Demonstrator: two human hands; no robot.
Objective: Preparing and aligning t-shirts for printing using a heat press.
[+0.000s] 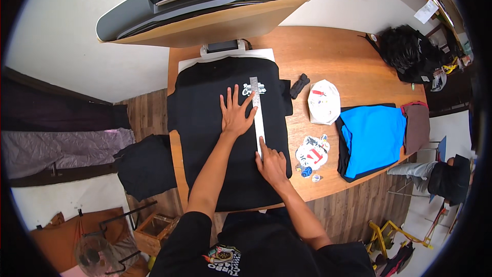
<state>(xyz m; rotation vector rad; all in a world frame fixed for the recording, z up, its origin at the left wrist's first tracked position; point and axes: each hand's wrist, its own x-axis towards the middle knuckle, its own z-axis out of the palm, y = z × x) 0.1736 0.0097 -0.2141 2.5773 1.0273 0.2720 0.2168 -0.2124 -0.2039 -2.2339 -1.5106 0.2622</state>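
A black T-shirt point(220, 169) lies spread on the white lower plate point(185, 65) of a heat press, with a small white and teal print point(248, 90) on its chest. A metal ruler point(259, 118) runs lengthwise down the shirt, its far end over the print. My left hand point(237, 117) rests flat on the shirt with fingers spread, one fingertip touching the ruler beside the print. At the ruler's near end is my right hand point(272, 166), index finger laid along it, thumb at its left side, other fingers curled.
The press's raised grey upper part point(205, 15) overhangs the table's far side. Right of the shirt are a black bundle point(300, 86), a white container point(324, 101), cut stickers point(311, 155) and folded shirts point(373, 138). A black bag point(405, 54) sits far right; a person point(443, 177) is beyond.
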